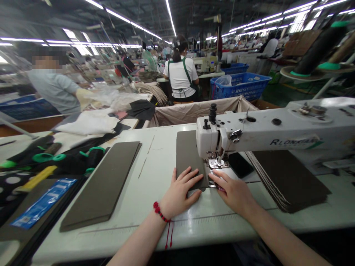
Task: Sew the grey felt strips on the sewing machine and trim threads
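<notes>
- Several black thread spools with green rims lie at the left of the frame, with a yellow-handled tool and a blue printed packet just below them.
- Upper left, a co-worker in a grey shirt stands at a cluttered bench, well apart from these hands.
- Lower middle, a dark flat panel lies angled on the white sewing table.
- Now the left hand, open and flat, fingers spread, pressing on the near end of a second dark panel. A red beaded cord circles the wrist.
- That panel runs back under the presser foot, and its far end is hidden by the machine head.
- Good form here: broad, even palm pressure looks like the right way to stop the panel creeping, with fingertips kept clear of the needle.
- The right hand is curved, its fingers at the panel's right edge beside the foot. Whether it's pinching anything, I can't tell.
- Just right of the foot sits a black phone, then a stack of dark panels, fanned at one edge.
- Upper right, a tall black thread cone stands on its stand.
</notes>
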Tool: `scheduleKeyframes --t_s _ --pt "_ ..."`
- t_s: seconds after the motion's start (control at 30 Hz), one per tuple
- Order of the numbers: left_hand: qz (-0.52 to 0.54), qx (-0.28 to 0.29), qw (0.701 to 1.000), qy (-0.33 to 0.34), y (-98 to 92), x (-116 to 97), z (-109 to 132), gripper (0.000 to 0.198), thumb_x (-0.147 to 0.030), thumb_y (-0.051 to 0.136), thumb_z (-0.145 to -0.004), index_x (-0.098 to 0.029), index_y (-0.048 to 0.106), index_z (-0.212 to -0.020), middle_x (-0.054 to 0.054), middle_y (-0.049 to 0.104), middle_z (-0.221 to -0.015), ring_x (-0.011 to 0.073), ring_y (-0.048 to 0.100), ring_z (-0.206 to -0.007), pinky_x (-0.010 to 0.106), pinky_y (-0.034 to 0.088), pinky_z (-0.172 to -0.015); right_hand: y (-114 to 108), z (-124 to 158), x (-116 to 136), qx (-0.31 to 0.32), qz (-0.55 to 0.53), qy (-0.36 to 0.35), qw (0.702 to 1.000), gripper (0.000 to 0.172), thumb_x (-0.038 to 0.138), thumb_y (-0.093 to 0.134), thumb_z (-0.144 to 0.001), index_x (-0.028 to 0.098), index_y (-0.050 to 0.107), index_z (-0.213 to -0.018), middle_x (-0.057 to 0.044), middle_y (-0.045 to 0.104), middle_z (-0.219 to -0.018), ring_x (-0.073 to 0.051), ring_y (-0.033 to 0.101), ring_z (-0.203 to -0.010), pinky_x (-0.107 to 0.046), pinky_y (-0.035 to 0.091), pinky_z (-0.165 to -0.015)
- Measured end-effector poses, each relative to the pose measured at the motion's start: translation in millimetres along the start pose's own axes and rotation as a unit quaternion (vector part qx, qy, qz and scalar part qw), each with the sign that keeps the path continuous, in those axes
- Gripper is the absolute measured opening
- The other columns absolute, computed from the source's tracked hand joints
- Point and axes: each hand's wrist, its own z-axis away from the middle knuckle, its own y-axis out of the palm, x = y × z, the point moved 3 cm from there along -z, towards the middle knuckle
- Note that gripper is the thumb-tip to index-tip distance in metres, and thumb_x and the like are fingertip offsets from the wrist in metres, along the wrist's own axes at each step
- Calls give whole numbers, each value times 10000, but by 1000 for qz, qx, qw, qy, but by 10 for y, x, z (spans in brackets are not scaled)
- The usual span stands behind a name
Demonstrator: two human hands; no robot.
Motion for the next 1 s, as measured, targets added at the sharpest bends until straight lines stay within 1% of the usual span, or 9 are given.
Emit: scheduleKeyframes --t_s 0.27,0.43,0.6,0.77,1.0 --pt "-17 -8 1000 -7 28 7 -15 520 -424 459 -959 -342 330 -1457 -8 358 -1511 258 224 -1424 564 -10 -1152 -20 2 24 -2 0 2 1000 546 187 498 -872 344 432 -1391 20 443 -1450 -206 633 -1030 -344 542 -788" --pt "-28 -13 999 -22 64 13 -42 535 -472 373 -984 -332 255 -1486 7 327 -1527 247 213 -1430 557 28 -1155 -20 6 20 -7 6 -3 1000 528 198 508 -869 340 454 -1376 15 449 -1446 -211 636 -1029 -332 551 -753" --pt "-43 -25 998 -34 107 28 -62 547 -478 316 -996 -302 212 -1504 27 286 -1545 243 205 -1433 546 58 -1157 1 -2 7 -10 10 -7 1000 522 198 503 -881 346 444 -1378 22 442 -1452 -211 638 -1027 -332 553 -749" --pt "-49 -22 998 -39 114 30 -65 562 -489 307 -995 -295 188 -1508 9 259 -1553 233 187 -1439 546 77 -1159 12 1 0 -12 7 -12 1000 525 183 488 -881 345 442 -1379 29 435 -1455 -211 631 -1039 -352 551 -790" --pt "-55 -21 998 -39 105 17 -56 562 -484 299 -998 -286 182 -1511 13 246 -1557 228 181 -1441 540 79 -1160 20 5 0 -20 15 -13 1000 534 179 500 -868 346 455 -1373 21 451 -1444 -207 639 -1027 -343 564 -749"
